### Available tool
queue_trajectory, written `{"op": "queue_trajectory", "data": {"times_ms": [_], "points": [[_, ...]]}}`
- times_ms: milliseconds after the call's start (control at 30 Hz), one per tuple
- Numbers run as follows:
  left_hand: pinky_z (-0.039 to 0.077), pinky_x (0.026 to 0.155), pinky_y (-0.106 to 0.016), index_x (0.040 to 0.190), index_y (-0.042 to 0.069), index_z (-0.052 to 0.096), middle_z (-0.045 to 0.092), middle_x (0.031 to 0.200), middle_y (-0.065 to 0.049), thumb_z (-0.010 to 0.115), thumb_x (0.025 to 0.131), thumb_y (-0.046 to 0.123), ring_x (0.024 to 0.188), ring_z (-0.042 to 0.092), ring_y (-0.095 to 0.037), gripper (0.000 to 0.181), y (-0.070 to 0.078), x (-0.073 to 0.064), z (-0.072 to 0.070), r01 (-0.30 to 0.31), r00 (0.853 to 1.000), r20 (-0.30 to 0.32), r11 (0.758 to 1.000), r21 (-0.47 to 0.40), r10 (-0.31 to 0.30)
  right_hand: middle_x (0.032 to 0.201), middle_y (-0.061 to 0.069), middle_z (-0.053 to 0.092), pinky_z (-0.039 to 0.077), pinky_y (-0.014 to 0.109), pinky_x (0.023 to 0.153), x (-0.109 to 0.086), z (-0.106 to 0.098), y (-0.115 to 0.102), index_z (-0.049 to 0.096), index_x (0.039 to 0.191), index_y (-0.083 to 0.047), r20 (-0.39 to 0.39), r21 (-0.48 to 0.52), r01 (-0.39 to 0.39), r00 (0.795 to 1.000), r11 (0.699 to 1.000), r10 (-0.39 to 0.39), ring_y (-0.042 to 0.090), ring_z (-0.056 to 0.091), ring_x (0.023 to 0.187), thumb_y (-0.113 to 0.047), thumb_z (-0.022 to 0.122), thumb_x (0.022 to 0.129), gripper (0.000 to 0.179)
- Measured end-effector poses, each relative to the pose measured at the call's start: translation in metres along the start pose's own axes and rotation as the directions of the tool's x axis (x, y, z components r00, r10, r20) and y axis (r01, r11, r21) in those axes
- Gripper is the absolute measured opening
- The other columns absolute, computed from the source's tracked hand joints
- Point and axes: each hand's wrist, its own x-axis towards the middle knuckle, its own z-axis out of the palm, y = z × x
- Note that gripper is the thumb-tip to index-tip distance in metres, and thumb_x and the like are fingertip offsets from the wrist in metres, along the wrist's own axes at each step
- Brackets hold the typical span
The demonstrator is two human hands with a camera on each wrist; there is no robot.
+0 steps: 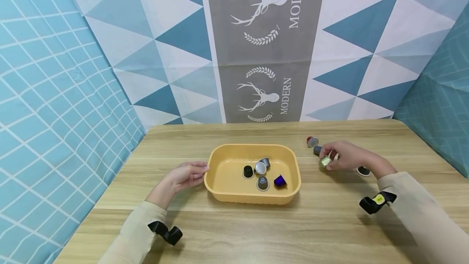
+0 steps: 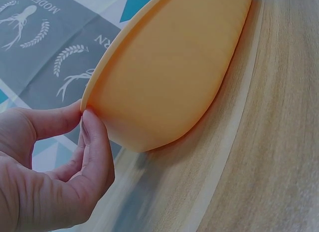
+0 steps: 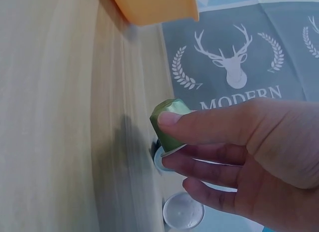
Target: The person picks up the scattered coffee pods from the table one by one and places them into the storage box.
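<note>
My left hand point(image 1: 188, 175) pinches the left rim of a yellow plastic basin point(image 1: 253, 199), thumb and fingers on either side of its edge point(image 2: 94, 87). Several coffee capsules lie inside: a black one point(image 1: 248, 171), grey ones such as this capsule point(image 1: 262, 183), one showing its silver lid point(image 1: 260, 168), and a dark blue one point(image 1: 280, 181). To the right of the basin, my right hand point(image 1: 344, 156) holds a light green coffee capsule point(image 3: 171, 123) between thumb and fingers, just above the table. Close behind that hand are a dark grey capsule point(image 1: 317, 150) and a red capsule point(image 1: 312, 141).
A black capsule point(image 1: 363, 171) lies beneath my right wrist, partly hidden by it. The wooden table point(image 1: 234, 231) meets a patterned cloth point(image 1: 264, 52) at the back. Blue cloth point(image 1: 44, 113) hangs on the left, and more blue cloth point(image 1: 436, 97) on the right.
</note>
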Motion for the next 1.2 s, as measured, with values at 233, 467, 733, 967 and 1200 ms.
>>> {"op": "queue_trajectory", "data": {"times_ms": [233,467,733,967,1200], "points": [[0.056,0.071,-0.014,0.122,-0.007,0.046,0.069,0.083,0.006,0.050,0.097,0.003,0.075,0.066,-0.001,0.028,-0.001,-0.001,0.000,-0.001,1.000,-0.002,1.000,-0.022,0.001,0.089,-0.003,0.067,0.053,0.026,0.067,0.009,-0.002,-0.005,0.064,0.095,-0.009,-0.013,0.016,0.009,1.000,1.000,-0.008,0.009,0.063,0.082,-0.007,0.076,0.078,0.021],[0.056,0.071,-0.014,0.124,-0.008,0.045,0.069,0.083,0.005,0.051,0.097,0.004,0.075,0.066,-0.001,0.030,0.003,-0.001,0.000,-0.008,1.000,0.000,1.000,-0.020,0.008,0.089,-0.001,0.066,0.051,0.022,0.064,0.015,-0.008,-0.014,0.064,0.097,-0.008,-0.001,0.027,0.014,1.000,1.000,-0.014,0.011,0.063,0.082,-0.010,0.076,0.078,0.022],[0.056,0.071,-0.014,0.122,-0.007,0.046,0.069,0.084,0.005,0.051,0.097,0.004,0.076,0.066,-0.001,0.028,0.003,0.000,-0.001,-0.007,1.000,0.005,1.000,-0.001,0.007,0.087,-0.002,0.065,0.051,0.021,0.064,0.018,-0.012,-0.027,0.064,0.096,-0.009,0.007,0.004,0.031,0.999,1.000,-0.031,0.008,0.060,0.079,-0.010,0.078,0.077,0.023],[0.056,0.072,-0.014,0.121,-0.007,0.047,0.069,0.085,0.005,0.052,0.097,0.004,0.077,0.066,-0.002,0.027,0.000,0.001,-0.001,-0.003,1.000,0.009,1.000,0.001,0.003,0.085,-0.004,0.064,0.050,0.020,0.063,0.019,-0.015,-0.036,0.063,0.094,-0.011,0.020,-0.010,0.048,0.999,0.999,-0.047,0.006,0.059,0.078,-0.009,0.077,0.078,0.021],[0.056,0.072,-0.014,0.121,-0.006,0.046,0.069,0.085,0.005,0.054,0.096,0.005,0.077,0.066,-0.002,0.029,-0.001,0.000,0.000,0.004,1.000,0.002,1.000,-0.002,-0.004,0.083,-0.004,0.063,0.049,0.021,0.063,0.021,-0.019,-0.044,0.062,0.089,-0.012,0.024,-0.024,0.071,0.997,0.997,-0.070,0.006,0.060,0.076,-0.005,0.076,0.077,0.020]]}}
